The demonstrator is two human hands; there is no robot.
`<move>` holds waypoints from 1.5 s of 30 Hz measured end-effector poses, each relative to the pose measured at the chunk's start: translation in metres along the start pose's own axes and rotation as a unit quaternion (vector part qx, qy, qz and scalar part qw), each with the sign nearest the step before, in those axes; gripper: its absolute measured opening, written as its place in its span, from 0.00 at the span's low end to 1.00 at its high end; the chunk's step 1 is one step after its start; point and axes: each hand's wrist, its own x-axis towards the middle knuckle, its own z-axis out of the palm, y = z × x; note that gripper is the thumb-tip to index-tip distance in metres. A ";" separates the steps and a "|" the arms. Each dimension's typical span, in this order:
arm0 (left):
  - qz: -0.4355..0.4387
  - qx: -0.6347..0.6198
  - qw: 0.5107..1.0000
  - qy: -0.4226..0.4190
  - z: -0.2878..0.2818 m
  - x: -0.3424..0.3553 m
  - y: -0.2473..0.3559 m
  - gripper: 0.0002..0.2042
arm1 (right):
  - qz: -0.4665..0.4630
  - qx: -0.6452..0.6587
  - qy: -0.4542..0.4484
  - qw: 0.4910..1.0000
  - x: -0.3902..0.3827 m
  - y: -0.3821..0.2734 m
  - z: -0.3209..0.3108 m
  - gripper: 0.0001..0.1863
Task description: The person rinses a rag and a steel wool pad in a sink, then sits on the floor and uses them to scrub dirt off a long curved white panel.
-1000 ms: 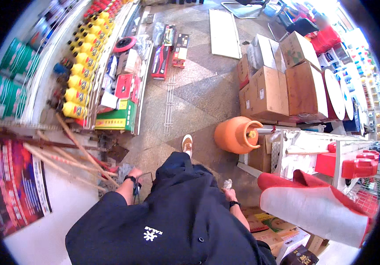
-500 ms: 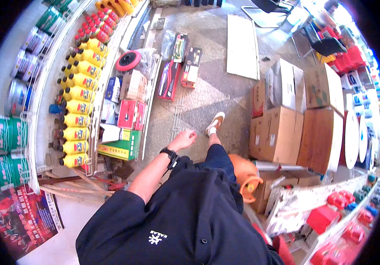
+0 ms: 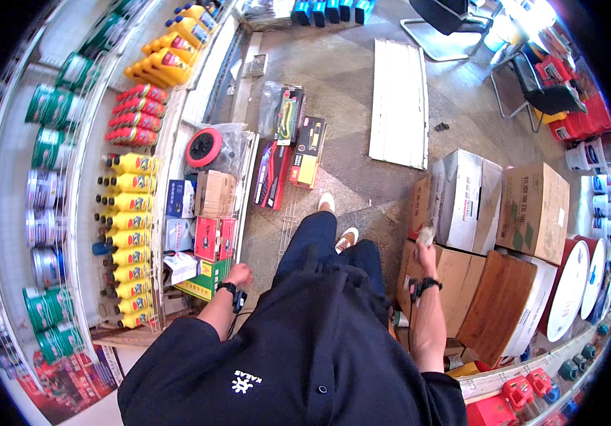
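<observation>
My left hand point(image 3: 240, 275) hangs low on the left with its fingers curled in, and nothing shows in it. It is nearest to the green-and-yellow box point(image 3: 209, 275) on the low shelf, apart from it. On the right, my right hand point(image 3: 426, 257) is closed on a small pale, crumpled-looking piece point(image 3: 427, 236), too small to tell its kind. That hand is in front of the stacked cardboard boxes point(image 3: 454, 273). Each wrist bears a dark band with a small device.
Shelves at left hold yellow bottles point(image 3: 133, 245), red bottles point(image 3: 137, 117) and green cans point(image 3: 57, 104). Long boxes point(image 3: 308, 149) lie on the floor ahead, a white panel point(image 3: 399, 103) beyond. Black chairs point(image 3: 538, 89) stand far right; white round discs point(image 3: 568, 290) lean at right.
My left hand has swung down and back to the left. My right hand has come into view with the pale piece. The feet have shifted, and the view has turned.
</observation>
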 end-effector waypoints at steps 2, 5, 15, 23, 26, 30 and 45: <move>-0.016 -0.018 1.000 0.000 0.010 0.016 0.035 0.13 | -0.006 0.020 0.012 1.000 0.036 -0.061 -0.003 0.15; 0.019 -0.039 0.999 -0.029 0.010 0.082 0.145 0.13 | -0.051 0.061 0.029 0.996 0.109 -0.108 -0.015 0.16; 0.068 0.123 0.979 -0.151 -0.052 0.222 0.464 0.12 | 0.159 0.002 0.140 0.977 -0.001 -0.012 0.016 0.23; 0.301 0.064 0.951 -0.033 -0.151 0.306 0.786 0.13 | 0.214 0.055 0.132 0.966 -0.015 -0.074 0.066 0.22; 0.262 0.088 0.958 -0.079 -0.089 0.279 0.827 0.13 | 0.295 0.147 0.196 0.924 0.013 -0.059 0.042 0.22; 0.268 0.188 0.939 -0.104 -0.077 0.256 0.868 0.12 | 0.256 0.129 0.182 0.941 0.132 -0.129 0.018 0.30; 0.177 0.278 0.925 -0.188 -0.211 0.440 1.075 0.13 | 0.207 0.281 0.290 0.891 0.261 -0.274 0.060 0.22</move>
